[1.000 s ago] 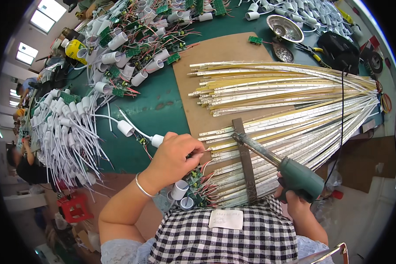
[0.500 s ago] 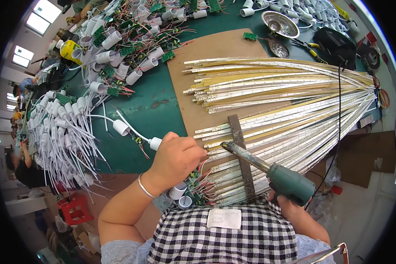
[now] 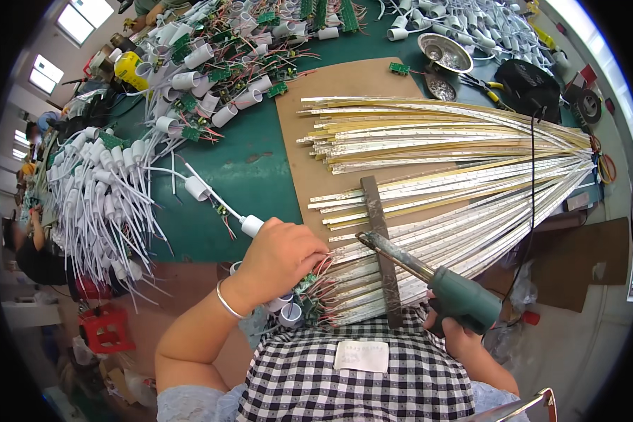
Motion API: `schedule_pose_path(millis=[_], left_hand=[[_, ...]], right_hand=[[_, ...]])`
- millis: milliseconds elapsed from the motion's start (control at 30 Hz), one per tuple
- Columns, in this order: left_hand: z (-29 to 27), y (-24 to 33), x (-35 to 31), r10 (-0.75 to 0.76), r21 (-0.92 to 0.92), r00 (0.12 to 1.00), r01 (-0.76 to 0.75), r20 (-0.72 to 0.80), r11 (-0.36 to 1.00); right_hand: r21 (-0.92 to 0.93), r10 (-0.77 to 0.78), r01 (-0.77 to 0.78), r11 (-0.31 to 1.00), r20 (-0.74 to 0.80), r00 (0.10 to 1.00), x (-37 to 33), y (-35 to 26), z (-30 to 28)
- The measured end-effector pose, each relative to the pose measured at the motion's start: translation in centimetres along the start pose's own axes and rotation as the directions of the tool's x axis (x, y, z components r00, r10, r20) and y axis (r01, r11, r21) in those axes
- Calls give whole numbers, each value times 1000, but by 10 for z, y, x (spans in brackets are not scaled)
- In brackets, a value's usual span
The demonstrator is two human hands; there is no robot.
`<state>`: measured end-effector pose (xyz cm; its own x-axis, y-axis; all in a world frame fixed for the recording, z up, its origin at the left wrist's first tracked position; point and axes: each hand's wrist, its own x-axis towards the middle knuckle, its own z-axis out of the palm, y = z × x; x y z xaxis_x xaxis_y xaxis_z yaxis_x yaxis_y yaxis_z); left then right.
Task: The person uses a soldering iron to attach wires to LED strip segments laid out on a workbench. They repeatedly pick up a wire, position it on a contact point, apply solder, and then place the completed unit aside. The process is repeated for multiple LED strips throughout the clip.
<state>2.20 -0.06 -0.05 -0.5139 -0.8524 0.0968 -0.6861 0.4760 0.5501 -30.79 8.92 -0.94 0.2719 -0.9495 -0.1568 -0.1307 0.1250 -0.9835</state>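
Left of centre: left hand, fingertips together, pinching what appear to be red wires at the strip ends. Centre: strips fan rightward, a dark bar across them. Lower right of centre: right hand clamped round the green iron, tip over strips. Risk, judged: wrist slip could swing the tip into left fingers or wires. Writing: apron label, lower centre, print illegible
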Motion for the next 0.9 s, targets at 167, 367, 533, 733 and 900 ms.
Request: schedule_pose_path(millis=[167,367,533,733,900], left_hand=[[4,1,-3,17,30,998,-15,-59,999],[-1,-13,10,208,104,969,-196,-130,975],[4,-21,8,232,87,964,-222,-129,971],[6,-23,11,264,72,952,-256,-154,964],[8,-24,11,262,84,951,-251,-164,964]], right_hand=[[33,-41,41,999,-17,999,1,4,2],[-15,-26,27,1000,15,1000,7,2,2],[-24,50,-50,998,24,998,5,1,8],[-385,-124,157,909,107,986,19,-4,11],[-560,-282,361,746,225,932,31,-4,13]])
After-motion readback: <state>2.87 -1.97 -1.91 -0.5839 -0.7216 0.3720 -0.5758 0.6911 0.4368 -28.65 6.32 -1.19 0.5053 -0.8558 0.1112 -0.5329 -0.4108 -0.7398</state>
